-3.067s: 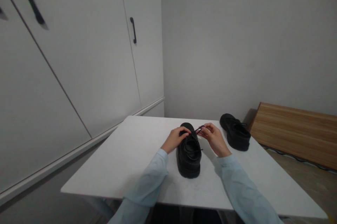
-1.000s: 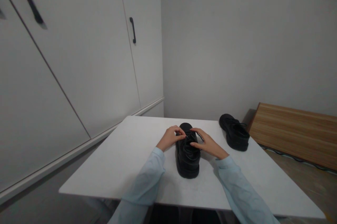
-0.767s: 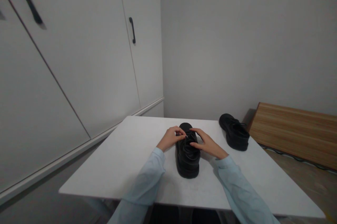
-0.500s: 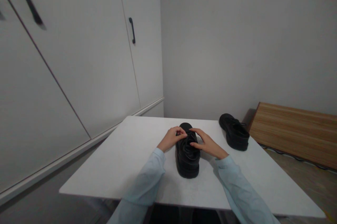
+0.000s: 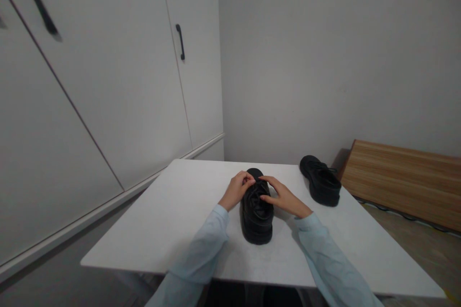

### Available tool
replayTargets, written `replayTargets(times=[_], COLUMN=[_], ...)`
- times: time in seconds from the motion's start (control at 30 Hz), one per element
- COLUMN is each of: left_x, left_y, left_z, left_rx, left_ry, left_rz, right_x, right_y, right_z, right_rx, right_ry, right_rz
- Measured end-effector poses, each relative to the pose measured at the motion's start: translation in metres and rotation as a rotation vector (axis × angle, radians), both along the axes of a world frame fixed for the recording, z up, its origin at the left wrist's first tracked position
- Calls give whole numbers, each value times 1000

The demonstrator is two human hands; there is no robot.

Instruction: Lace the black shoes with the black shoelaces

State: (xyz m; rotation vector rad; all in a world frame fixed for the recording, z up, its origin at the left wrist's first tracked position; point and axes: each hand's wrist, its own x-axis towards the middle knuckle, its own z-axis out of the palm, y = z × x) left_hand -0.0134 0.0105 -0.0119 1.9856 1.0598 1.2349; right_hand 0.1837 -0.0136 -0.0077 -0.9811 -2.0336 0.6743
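Observation:
A black lace-up shoe (image 5: 257,225) stands on the white table in front of me, its toe pointing away and its heel toward me. My left hand (image 5: 237,189) is over the shoe's upper left side, thumb and forefinger pinched at the lacing; the dark shoelace (image 5: 256,191) hardly stands out from the shoe. From the right, my right hand (image 5: 283,196) reaches onto the shoe, its thumb and forefinger spread apart and touching the upper around the laces. Its other fingers are mostly hidden.
A second black shoe (image 5: 322,182) stands at the back right edge of the white table (image 5: 173,220). Beyond it is a wood-grained panel (image 5: 403,182). White cabinets with a dark handle (image 5: 180,42) line the left side, and a grey wall is behind.
My left hand has shifted slightly up and toward the toe, still pinched at the lacing. My right hand and both shoes look unmoved.

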Motion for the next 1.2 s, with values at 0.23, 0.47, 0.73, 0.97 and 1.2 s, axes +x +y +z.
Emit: replayTargets(times=[0.23, 0.47, 0.73, 0.97, 1.2], left_x=[-13, -17, -15, -14, -15], left_y=[4, 6, 3, 0, 1], left_z=[5, 4, 9, 12, 9], left_rx=[-111, -210, -214, -206, -236], left_ry=[49, 72, 11, -4, 18], left_rz=[-12, -152, -180, -152, -185], right_x=[2, 3, 3, 2, 3], right_y=[-2, 0, 0, 0, 1], right_z=[1, -1, 0, -1, -1], right_rx=[-4, 5, 5, 4, 15], right_ry=[-11, -68, -114, -110, -113], right_rz=[4, 4, 11, 8, 9])
